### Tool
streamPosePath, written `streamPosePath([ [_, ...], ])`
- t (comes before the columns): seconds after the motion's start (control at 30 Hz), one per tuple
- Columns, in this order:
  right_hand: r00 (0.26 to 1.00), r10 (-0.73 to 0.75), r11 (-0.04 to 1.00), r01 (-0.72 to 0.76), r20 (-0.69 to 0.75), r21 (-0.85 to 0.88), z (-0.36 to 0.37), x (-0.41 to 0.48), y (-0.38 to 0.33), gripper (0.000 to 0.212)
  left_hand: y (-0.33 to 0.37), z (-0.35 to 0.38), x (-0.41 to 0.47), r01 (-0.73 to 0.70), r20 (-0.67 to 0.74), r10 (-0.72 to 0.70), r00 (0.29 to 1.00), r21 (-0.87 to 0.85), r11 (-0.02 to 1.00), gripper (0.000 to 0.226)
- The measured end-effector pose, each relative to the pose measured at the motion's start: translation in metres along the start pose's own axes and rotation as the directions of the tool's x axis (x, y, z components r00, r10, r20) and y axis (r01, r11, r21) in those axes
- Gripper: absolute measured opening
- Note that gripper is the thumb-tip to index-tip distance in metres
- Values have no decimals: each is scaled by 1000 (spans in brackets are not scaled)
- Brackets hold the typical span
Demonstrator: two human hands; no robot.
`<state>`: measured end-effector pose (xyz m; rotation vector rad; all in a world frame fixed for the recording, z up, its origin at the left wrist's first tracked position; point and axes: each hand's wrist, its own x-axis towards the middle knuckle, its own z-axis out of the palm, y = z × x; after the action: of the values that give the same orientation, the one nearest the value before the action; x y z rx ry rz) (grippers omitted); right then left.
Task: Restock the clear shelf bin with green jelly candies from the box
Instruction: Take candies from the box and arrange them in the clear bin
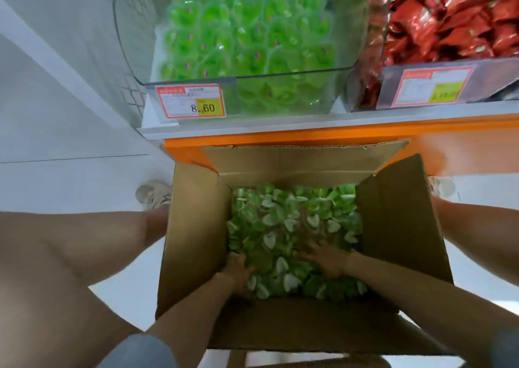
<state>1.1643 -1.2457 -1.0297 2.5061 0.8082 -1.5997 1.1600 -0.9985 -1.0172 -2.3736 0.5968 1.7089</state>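
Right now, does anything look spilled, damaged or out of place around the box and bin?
Nothing stands out. The green jelly candies lie inside the box and the clear bin, none visibly spilled.

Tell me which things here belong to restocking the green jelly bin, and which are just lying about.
Part of the job: cardboard box; green jelly candies in it; clear shelf bin, already holding some; left hand and right hand, both down among the box's candies.
Just lying about: red-wrapped sweets in the neighbouring bin; 8.60 price tag; orange shelf edge.
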Motion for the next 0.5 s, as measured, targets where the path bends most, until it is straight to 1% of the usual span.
streamPosePath([
  [0.1,998,22,1000,-22,57,-8,7,-1,3,77,7,6,7,-14,-27,15,1000,43,999,83],
  [0.17,995,29,999,-32,93,29,8,-6,6,79,8,9,14,-2,-39,2,999,10,1000,79],
  [0.23,993,41,996,-48,108,70,12,-8,8,85,6,10,19,-5,-49,4,999,-27,1000,73],
  [0.3,992,63,994,-72,108,83,17,-7,8,89,4,9,19,-38,-70,34,997,-61,997,68],
  [0.37,991,87,988,-99,102,119,22,-3,4,88,0,7,17,-69,-106,57,993,-108,992,66],
  [0.43,992,110,983,-118,64,139,24,0,0,85,-4,8,16,-87,-150,60,987,-180,980,65],
  [0.5,991,131,986,-130,4,108,22,2,-4,84,-6,7,15,-99,-190,55,980,-229,968,64],
])
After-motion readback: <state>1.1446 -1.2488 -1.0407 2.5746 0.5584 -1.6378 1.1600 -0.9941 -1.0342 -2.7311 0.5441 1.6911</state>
